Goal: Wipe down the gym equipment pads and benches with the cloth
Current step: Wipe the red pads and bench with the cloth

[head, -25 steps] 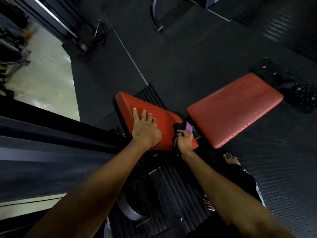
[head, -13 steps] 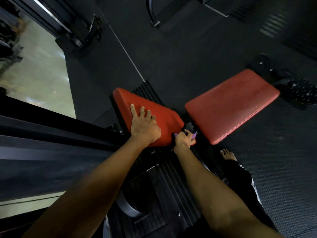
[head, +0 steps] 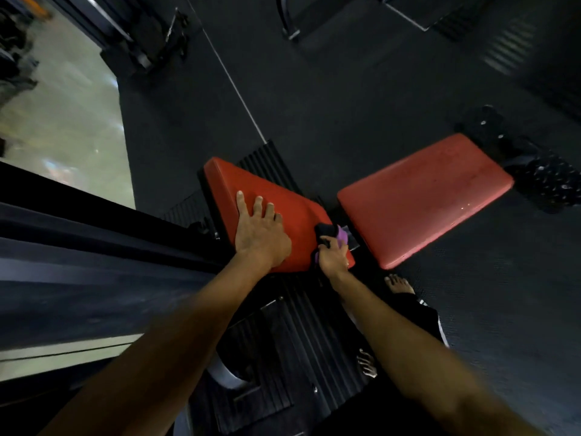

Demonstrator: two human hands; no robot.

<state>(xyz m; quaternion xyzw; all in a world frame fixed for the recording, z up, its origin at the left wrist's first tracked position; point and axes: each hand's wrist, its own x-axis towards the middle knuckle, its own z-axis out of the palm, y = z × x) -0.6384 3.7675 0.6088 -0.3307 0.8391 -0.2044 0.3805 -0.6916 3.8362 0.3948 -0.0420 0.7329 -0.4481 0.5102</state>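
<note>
One upward pass just re-scrubbed the narrow end of the red vinyl wedge pad (head: 301,229). Right hand (head: 333,260) clenches the crumpled purple cloth (head: 341,238); left hand (head: 261,238) rests flat, released.

You've got black rubber floor (head: 345,105) with a white line (head: 232,80), dark weights (head: 547,184) far right, ribbed footplate (head: 301,335) below.

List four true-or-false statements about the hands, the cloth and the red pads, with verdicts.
1. The left hand lies flat on the nearer red pad. True.
2. The right hand is empty. False: it grips a purple cloth at that pad's end.
3. No hand touches the farther red pad. True.
4. The person wears shoes. False: a bare foot shows on the floor.
</note>
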